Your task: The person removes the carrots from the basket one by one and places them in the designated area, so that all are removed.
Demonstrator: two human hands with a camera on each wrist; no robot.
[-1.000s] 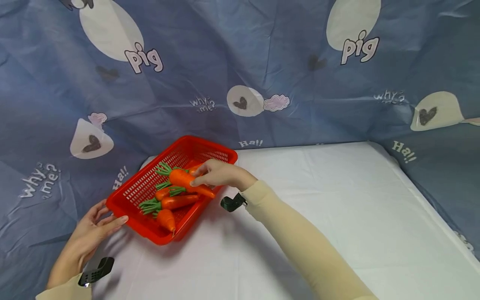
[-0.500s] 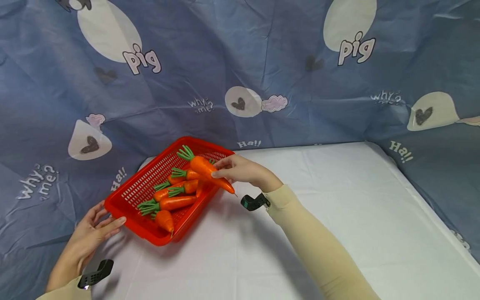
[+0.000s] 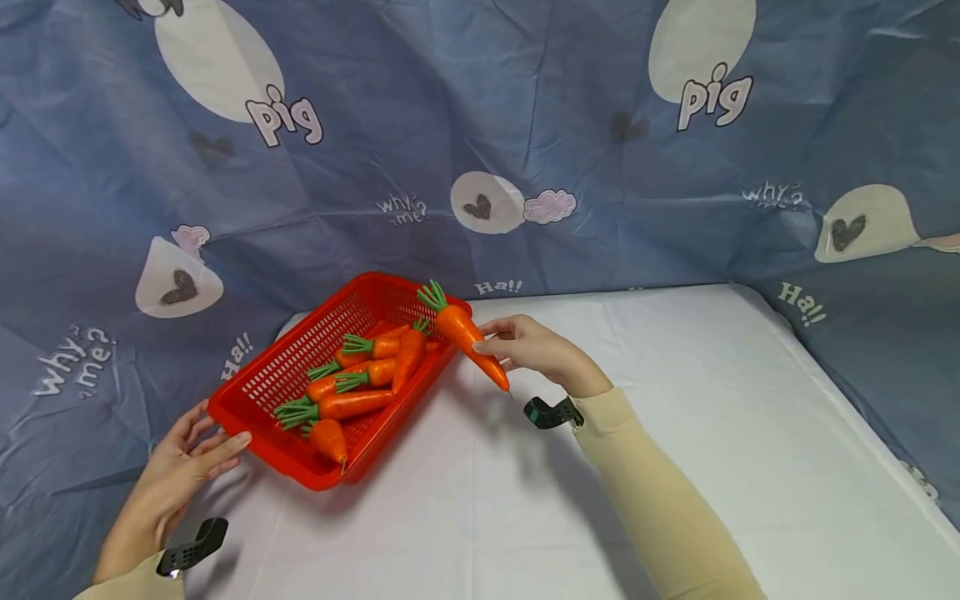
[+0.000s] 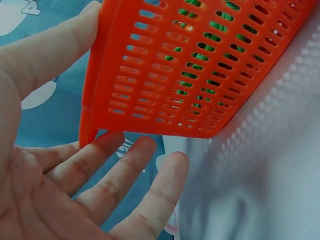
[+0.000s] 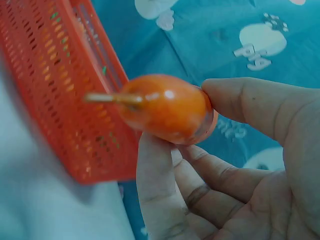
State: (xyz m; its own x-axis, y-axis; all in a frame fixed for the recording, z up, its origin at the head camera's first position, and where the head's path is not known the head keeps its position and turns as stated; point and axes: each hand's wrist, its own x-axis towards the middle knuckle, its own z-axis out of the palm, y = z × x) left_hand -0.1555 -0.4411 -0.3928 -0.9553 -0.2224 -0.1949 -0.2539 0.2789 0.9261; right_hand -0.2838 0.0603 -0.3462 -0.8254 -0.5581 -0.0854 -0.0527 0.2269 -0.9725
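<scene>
My right hand (image 3: 543, 350) pinches an orange carrot (image 3: 459, 329) with green stalks between thumb and fingers, over the right rim of a red plastic basket (image 3: 247, 421). The carrot slants, stalks up and left, thin tip down and right. In the right wrist view the carrot's tip end (image 5: 167, 105) faces the camera and hides its stalks. Several more carrots (image 3: 356, 406) lie in the basket. At the basket's left corner, my left hand (image 3: 176, 467) holds the rim, thumb on top. Its fingers (image 4: 110, 190) spread underneath, some touching the rim's underside in the left wrist view.
A white cloth covers the table (image 3: 637, 433), reaching right of the basket. Behind it hangs a blue printed curtain (image 3: 375, 150), close to the basket's back edge. Black wrist cameras (image 3: 551, 412) sit at both cuffs.
My right hand has lifted the carrot from among the others and carried it right to the basket's edge, uncovering another carrot beneath. My left hand and the basket have stayed in place.
</scene>
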